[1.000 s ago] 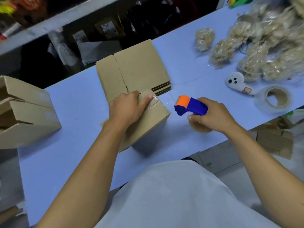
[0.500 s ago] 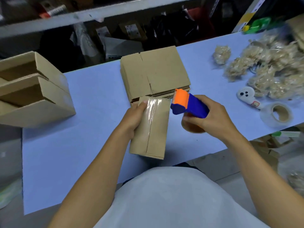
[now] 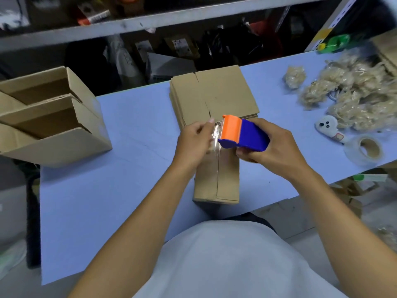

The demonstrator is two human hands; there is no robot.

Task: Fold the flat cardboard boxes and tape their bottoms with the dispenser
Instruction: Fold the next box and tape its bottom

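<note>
Gripping dispenser point(image 3: 243, 135), right hand point(image 3: 277, 149)

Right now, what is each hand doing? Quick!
Left hand: fingers pinch the clear tape end at the box.
Right hand: grip closed round the blue-and-orange tape dispenser.

Standing behind a pale blue table point(image 3: 129, 125), a grey shelf point(image 3: 150, 20) crammed with dim clutter, grey floor point(image 3: 290, 214) showing below.
</note>
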